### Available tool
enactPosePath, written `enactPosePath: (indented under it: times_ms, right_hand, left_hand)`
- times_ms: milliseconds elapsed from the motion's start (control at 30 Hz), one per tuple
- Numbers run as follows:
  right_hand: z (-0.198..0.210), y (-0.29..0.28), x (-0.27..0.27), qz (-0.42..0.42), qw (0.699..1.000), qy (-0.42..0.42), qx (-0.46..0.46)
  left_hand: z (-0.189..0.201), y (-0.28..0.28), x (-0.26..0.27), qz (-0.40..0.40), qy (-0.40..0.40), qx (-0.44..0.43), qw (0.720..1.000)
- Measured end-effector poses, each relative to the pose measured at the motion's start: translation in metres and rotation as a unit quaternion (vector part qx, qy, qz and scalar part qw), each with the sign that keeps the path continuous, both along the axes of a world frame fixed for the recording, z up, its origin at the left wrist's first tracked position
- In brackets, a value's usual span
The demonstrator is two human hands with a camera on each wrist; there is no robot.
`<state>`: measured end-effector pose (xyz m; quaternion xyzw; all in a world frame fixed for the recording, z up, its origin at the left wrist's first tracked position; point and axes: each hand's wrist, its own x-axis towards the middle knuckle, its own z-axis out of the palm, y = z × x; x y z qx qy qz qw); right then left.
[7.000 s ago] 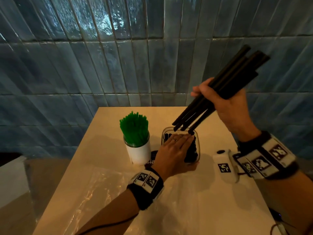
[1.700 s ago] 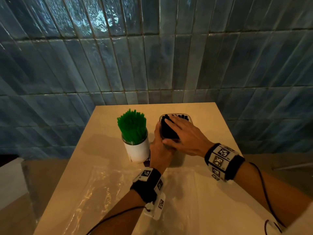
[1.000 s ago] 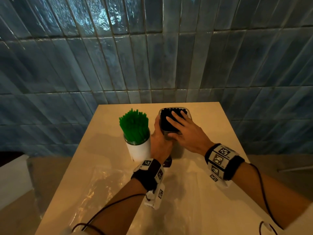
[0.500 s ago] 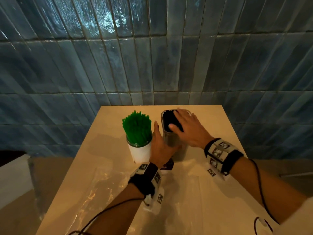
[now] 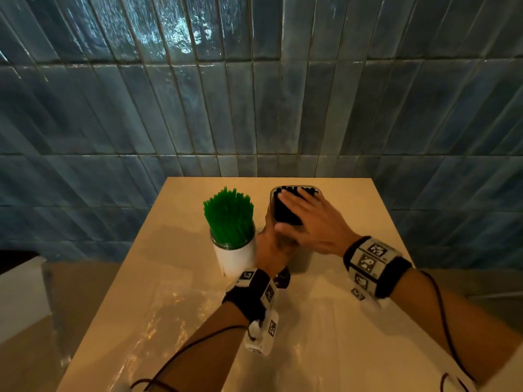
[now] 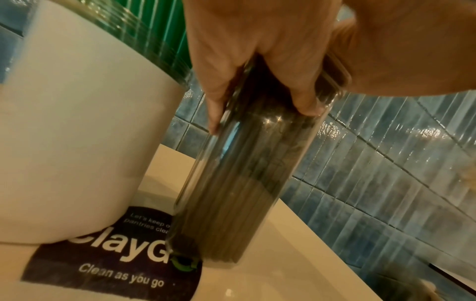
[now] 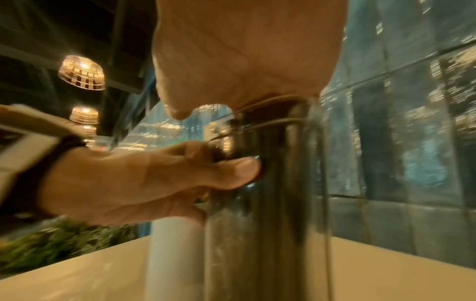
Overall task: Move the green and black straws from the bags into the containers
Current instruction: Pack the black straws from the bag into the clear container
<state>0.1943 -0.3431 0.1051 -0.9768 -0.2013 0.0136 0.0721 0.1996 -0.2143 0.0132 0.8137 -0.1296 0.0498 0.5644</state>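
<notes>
The desk (image 5: 353,321) is set against a blue tiled wall (image 5: 254,94), with clear plastic bags (image 5: 158,321) spread on its near part. The clear container (image 6: 247,163), packed with black straws (image 5: 285,213), is gripped by the left hand (image 5: 273,241), fingers curled round its side. The right hand (image 5: 314,222) is laid flat, fingers straight, on the straw tops. Beside it, green straws (image 5: 227,216) are held upright in a white jar (image 5: 236,257). A dark sticker (image 6: 115,262) under both is lettered "Clean as you go".
</notes>
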Motion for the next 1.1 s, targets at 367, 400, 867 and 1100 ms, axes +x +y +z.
enactPosePath:
  times_ms: [367, 400, 867, 1100]
  right_hand:
    - [-0.002, -0.013, -0.015, -0.119, 0.992, 0.010, 0.045]
    - [-0.003, -0.010, -0.018, -0.115, 0.992, -0.018, 0.057]
    - [-0.038, 0.124, -0.060, -0.136, 0.846, 0.144, 0.495]
    - [-0.027, 0.136, 0.009, -0.202, 0.811, 0.163, 0.524]
  left_hand:
    - [0.011, -0.003, -0.006, 0.019, 0.018, 0.009, 1.000]
    - [0.011, -0.003, -0.008, 0.012, 0.017, 0.008, 1.000]
    - [0.019, 0.150, -0.033, 0.232, 0.023, 0.105, 0.967]
    - [0.016, 0.141, 0.029, -0.055, 0.140, 0.024, 0.988]
